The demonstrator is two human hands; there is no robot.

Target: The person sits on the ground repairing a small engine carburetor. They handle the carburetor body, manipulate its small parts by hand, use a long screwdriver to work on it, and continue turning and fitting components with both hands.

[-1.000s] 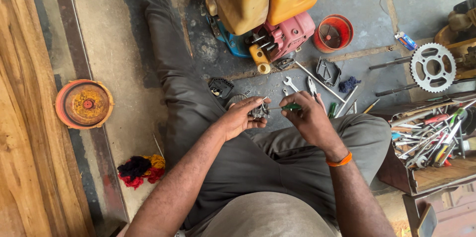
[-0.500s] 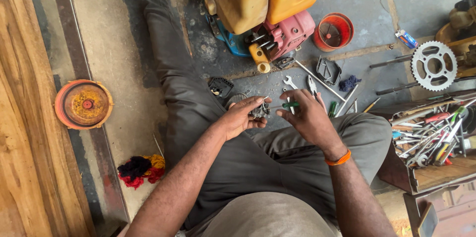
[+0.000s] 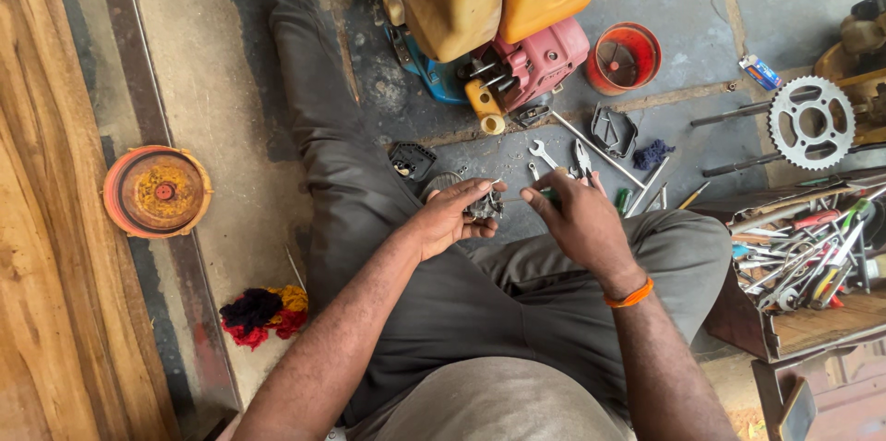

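Left hand (image 3: pixel 452 218): fingers curled, gripping a small dark metal engine part (image 3: pixel 484 207) above the lap; right hand (image 3: pixel 574 220): fingertips pinched on a green-handled tool (image 3: pixel 548 193) just beside the part; spanner (image 3: pixel 543 154) and pliers (image 3: pixel 582 160) on the floor (image 3: pixel 185 63) beyond; risk, as judged: tool slipping off the part, or small pieces dropping among floor clutter, given the unsupported hold.

Small grimy metal engine part (image 3: pixel 484 207), dark grey and oily, sits pinched between the left fingertips. A green-handled tool (image 3: pixel 548 193) pokes out just past the right fingers, tip toward the part.
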